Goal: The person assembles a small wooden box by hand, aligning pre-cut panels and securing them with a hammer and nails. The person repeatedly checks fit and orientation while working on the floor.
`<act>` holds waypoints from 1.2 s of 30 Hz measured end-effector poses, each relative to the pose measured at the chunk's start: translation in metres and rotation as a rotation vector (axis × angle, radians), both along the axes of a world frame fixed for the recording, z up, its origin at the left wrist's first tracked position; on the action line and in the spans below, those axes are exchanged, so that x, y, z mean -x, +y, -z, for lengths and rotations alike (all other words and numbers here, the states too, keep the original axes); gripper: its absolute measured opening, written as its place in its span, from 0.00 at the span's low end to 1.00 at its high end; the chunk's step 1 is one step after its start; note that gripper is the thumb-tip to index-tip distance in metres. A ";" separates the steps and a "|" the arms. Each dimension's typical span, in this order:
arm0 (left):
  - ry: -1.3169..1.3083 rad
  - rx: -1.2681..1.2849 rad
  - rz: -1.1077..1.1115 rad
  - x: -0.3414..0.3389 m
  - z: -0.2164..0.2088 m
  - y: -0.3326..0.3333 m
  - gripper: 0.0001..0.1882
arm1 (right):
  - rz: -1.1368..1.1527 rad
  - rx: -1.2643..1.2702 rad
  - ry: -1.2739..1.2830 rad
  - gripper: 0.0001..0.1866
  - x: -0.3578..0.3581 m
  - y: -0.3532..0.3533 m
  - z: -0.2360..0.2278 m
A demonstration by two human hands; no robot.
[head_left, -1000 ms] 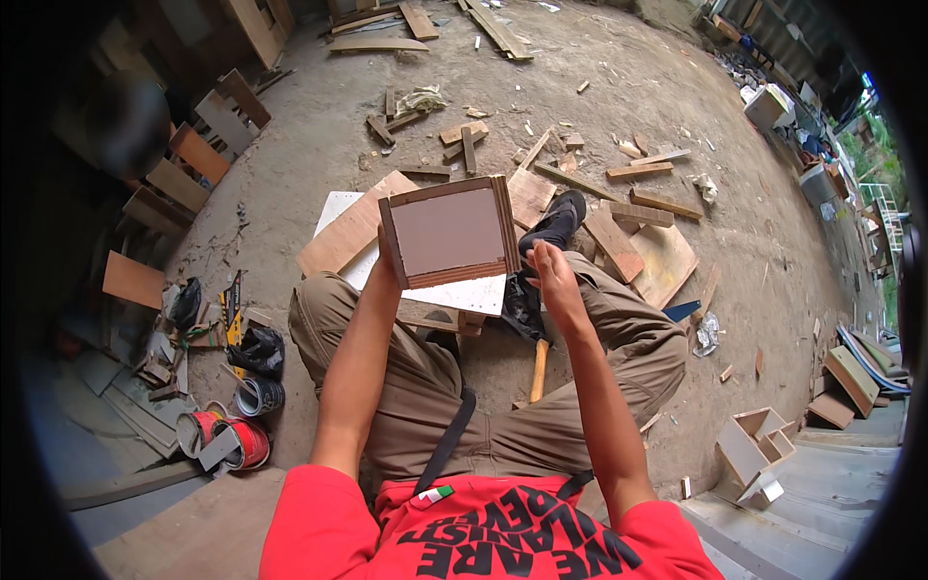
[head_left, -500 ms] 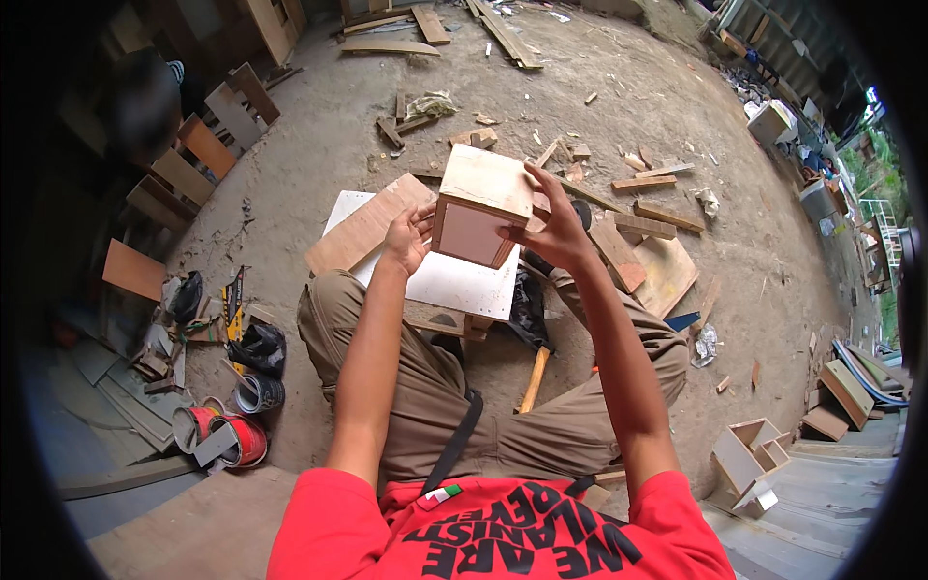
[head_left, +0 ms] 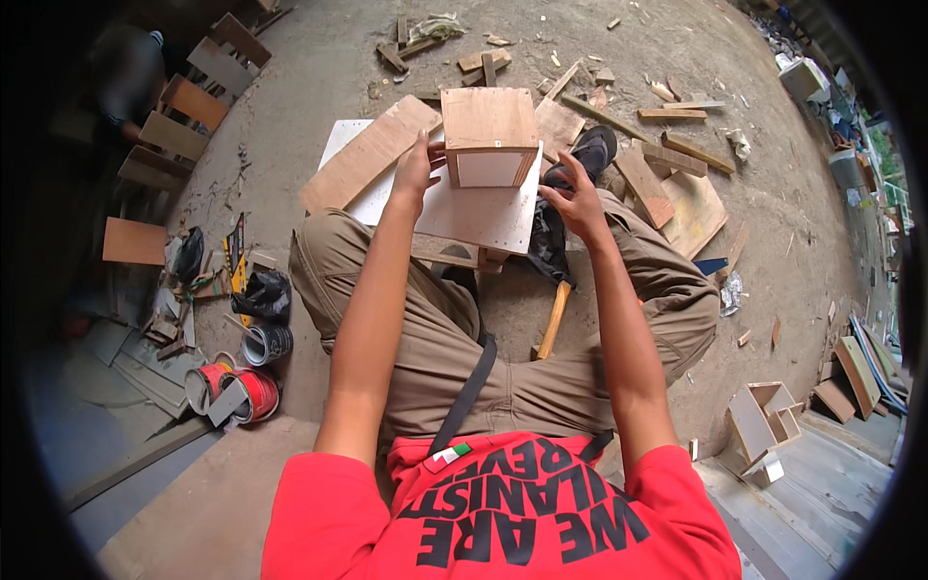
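A small wooden box (head_left: 489, 118) stands on a white board (head_left: 474, 218) in front of my crossed legs. Its top is bare wood, and a pale panel framed in wood faces me. Beside the box's left side is my left hand (head_left: 419, 172), fingers apart and close to its edge. My right hand (head_left: 578, 198) is spread open to the right of the box, with a gap between them. A loose plywood plank (head_left: 372, 159) lies slanted across the board's left part. The wooden handle of a tool (head_left: 554, 321) lies between my legs.
Wood offcuts (head_left: 667, 159) litter the ground beyond and to the right. Paint cans (head_left: 253, 394), a black bag (head_left: 261, 295) and a yellow saw (head_left: 235, 253) are at the left. A small wooden compartment box (head_left: 761, 425) sits at the lower right. Another person (head_left: 130, 82) is at the upper left.
The box, held tilted in both hands before, now rests upright on the white board. My hands have let go and moved apart to its two sides. The view has tipped downward.
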State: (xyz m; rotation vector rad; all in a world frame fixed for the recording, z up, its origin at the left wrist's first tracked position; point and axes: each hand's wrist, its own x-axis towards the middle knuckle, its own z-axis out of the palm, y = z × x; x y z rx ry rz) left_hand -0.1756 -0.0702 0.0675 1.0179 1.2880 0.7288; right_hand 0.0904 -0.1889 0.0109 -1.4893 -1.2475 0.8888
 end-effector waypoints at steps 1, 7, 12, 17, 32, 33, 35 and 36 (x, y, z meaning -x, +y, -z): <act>0.026 -0.019 0.016 -0.008 -0.001 -0.001 0.34 | 0.121 0.008 -0.127 0.30 -0.017 -0.012 0.042; 0.440 -0.524 0.022 -0.020 0.047 0.006 0.30 | 0.319 0.444 -0.274 0.07 -0.032 -0.093 0.197; 0.348 -0.510 -0.022 -0.007 0.065 0.012 0.22 | 0.324 0.457 -0.287 0.07 -0.014 -0.061 0.191; 0.503 -0.574 0.014 -0.003 0.061 0.000 0.16 | 0.240 0.527 -0.356 0.08 -0.016 -0.076 0.221; 0.605 -0.735 -0.057 -0.001 0.082 0.002 0.32 | -0.029 0.616 -0.369 0.11 0.013 -0.053 0.212; 0.588 -0.756 -0.069 -0.003 0.081 0.001 0.34 | -0.012 0.599 -0.414 0.12 0.016 -0.051 0.207; 0.588 -0.784 -0.071 -0.006 0.079 0.001 0.38 | 0.033 0.565 -0.504 0.13 0.020 -0.050 0.204; 0.607 -0.789 -0.064 -0.006 0.078 0.002 0.39 | 0.008 0.587 -0.514 0.15 0.021 -0.049 0.203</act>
